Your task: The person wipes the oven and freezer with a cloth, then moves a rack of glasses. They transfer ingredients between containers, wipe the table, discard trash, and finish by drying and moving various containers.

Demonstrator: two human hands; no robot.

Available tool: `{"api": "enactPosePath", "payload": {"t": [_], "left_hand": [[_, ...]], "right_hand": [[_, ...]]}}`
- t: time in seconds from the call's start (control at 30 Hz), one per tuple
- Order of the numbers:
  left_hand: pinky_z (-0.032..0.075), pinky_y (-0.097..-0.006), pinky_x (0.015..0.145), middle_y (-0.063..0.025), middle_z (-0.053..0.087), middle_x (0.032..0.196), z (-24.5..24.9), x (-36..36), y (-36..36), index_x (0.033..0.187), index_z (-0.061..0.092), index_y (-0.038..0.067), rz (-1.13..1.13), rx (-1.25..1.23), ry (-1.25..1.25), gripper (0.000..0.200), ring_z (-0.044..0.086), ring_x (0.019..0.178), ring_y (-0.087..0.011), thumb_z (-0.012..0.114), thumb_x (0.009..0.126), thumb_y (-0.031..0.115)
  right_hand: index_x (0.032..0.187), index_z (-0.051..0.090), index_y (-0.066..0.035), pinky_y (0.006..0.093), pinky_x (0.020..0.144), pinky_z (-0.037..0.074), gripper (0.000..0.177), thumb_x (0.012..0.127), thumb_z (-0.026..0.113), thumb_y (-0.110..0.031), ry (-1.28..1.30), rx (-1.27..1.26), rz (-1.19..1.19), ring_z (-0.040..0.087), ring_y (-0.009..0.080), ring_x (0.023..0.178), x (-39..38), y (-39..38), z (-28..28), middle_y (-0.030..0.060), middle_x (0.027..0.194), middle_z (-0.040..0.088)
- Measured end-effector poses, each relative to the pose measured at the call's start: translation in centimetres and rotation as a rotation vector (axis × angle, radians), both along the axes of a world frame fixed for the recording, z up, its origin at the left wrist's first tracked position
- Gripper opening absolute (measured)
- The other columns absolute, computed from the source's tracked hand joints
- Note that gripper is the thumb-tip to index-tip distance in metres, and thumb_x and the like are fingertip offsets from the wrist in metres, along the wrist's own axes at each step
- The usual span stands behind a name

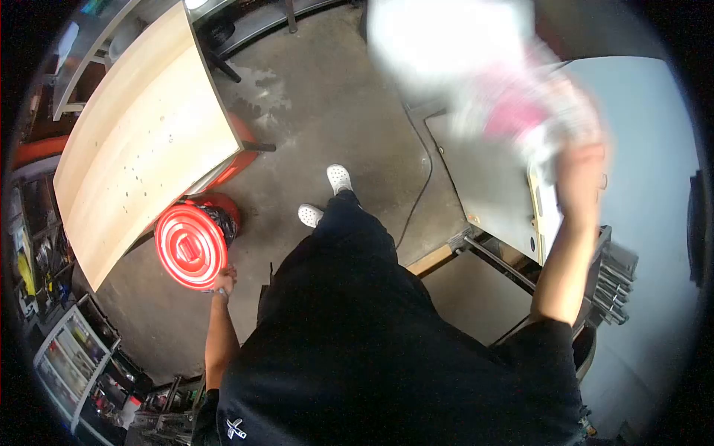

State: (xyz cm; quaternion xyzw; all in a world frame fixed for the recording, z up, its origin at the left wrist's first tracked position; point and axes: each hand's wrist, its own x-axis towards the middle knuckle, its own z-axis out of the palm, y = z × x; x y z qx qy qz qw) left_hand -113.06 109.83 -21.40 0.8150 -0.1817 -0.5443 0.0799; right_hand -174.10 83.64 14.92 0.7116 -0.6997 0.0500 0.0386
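A round red lid point(190, 247) tilts over a red bin point(231, 210) lined with a black bag, part of whose opening shows. Closed on the lid's lower right rim is my left hand point(224, 279). On the right, my raised right hand point(582, 175) grips a blurred white and pink bag point(513, 111). The bag hangs above a grey-white board and is smeared by motion, so its contents cannot be made out.
A light wooden table point(141, 149) with dark spots stands at the left, above the bin. Crowded shelves point(74, 349) line the lower left. A dark cable point(428, 175) crosses the floor. Metal tools point(613, 286) hang at the right.
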Motion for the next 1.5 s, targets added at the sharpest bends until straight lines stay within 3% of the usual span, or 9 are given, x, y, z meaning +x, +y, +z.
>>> {"api": "enactPosePath", "payload": {"t": [0.23,0.4,0.5,0.77,0.83,1.1,1.3,1.4,1.5], "left_hand": [[0.042,-0.0223,0.061,-0.0031,0.056,0.086,0.8,-1.1,-4.2,0.106,0.052,0.0,-0.066,-0.231,-0.049,0.023,0.051,0.068,-0.0097,0.047,0.083,0.003],[0.045,-0.0227,0.067,-0.0029,0.057,0.085,-2.3,0.4,-2.7,0.108,0.052,0.0,-0.004,-0.397,0.079,0.025,0.053,0.071,-0.0107,0.051,0.084,0.01],[0.045,-0.0232,0.066,-0.0039,0.058,0.087,0.0,-0.1,-0.7,0.103,0.053,0.0,0.006,-0.338,-0.042,0.021,0.054,0.071,-0.011,0.051,0.085,0.01],[0.043,-0.0241,0.057,-0.0036,0.058,0.08,-2.0,1.6,2.3,0.099,0.054,0.001,0.052,-0.131,0.053,0.021,0.052,0.066,-0.0107,0.052,0.078,0.006],[0.043,-0.0241,0.057,-0.0036,0.058,0.081,-1.1,0.9,0.6,0.1,0.054,0.001,-0.011,-0.123,-0.009,0.022,0.053,0.067,-0.0108,0.052,0.079,0.005],[0.039,-0.0212,0.058,-0.0028,0.058,0.083,1.3,-0.6,-1.7,0.105,0.054,0.001,0.102,-0.388,-0.048,0.026,0.051,0.068,-0.0082,0.054,0.085,0.019],[0.042,-0.0232,0.054,-0.001,0.057,0.076,-1.0,0.9,6.1,0.095,0.054,0.002,0.219,-0.167,-0.029,0.016,0.052,0.065,-0.0097,0.047,0.08,0.005],[0.041,-0.0235,0.052,-0.0013,0.057,0.077,-2.4,1.4,8.6,0.094,0.054,0.003,0.368,-0.033,0.03,0.018,0.053,0.066,-0.0098,0.047,0.078,0.004],[0.04,-0.0227,0.051,-0.0017,0.057,0.077,0.2,-0.5,6.4,0.095,0.055,0.003,0.302,0.027,-0.004,0.019,0.054,0.067,-0.0099,0.047,0.078,0.004]], "right_hand": [[0.103,0.058,-0.004,0.0307,0.076,0.046,0.025,0.082,0.052,-0.018,-0.449,-0.299,-0.192,0.058,0.0198,0.085,-1.1,-2.4,5.3,0.012,0.093,0.06],[0.09,0.065,-0.009,0.0315,0.076,0.046,0.022,0.082,0.051,-0.024,0.611,1.621,0.655,0.06,0.0225,0.085,-3.3,12.1,-8.2,0.0138,0.09,0.063],[0.086,0.067,-0.006,0.0365,0.073,0.047,0.027,0.073,0.054,-0.025,0.552,1.718,0.11,0.061,0.0248,0.08,-6.8,6.5,-6.6,0.0135,0.089,0.064],[0.117,0.05,0.002,0.0295,0.083,0.042,0.042,0.09,0.043,-0.029,-0.615,-0.563,0.195,0.052,0.019,0.098,7.4,-9.0,7.5,0.0133,0.111,0.056],[0.103,0.057,0.003,0.0298,0.066,0.048,0.03,0.088,0.045,-0.021,-1.18,-0.415,0.13,0.058,0.0187,0.078,6.2,-12.2,8.3,0.0124,0.094,0.06],[0.097,0.06,0.0,0.037,0.07,0.048,0.026,0.079,0.051,-0.016,0.976,0.97,0.206,0.06,0.0283,0.082,-8.2,-4.5,-3.8,0.02,0.093,0.061],[0.117,0.048,0.003,0.034,0.071,0.05,0.042,0.089,0.038,-0.026,-0.537,-0.049,0.027,0.061,0.0254,0.086,-7.2,-13.9,10.5,0.0189,0.091,0.063],[0.111,0.051,0.005,0.033,0.069,0.051,0.049,0.09,0.039,-0.037,-1.108,0.332,-0.082,0.061,0.0217,0.079,3.3,-6.1,7.0,0.0142,0.091,0.062],[0.099,0.058,0.001,0.0327,0.072,0.048,0.031,0.082,0.046,-0.023,0.678,1.028,0.549,0.06,0.0225,0.085,0.3,0.6,-7.9,0.0131,0.092,0.062]]}}
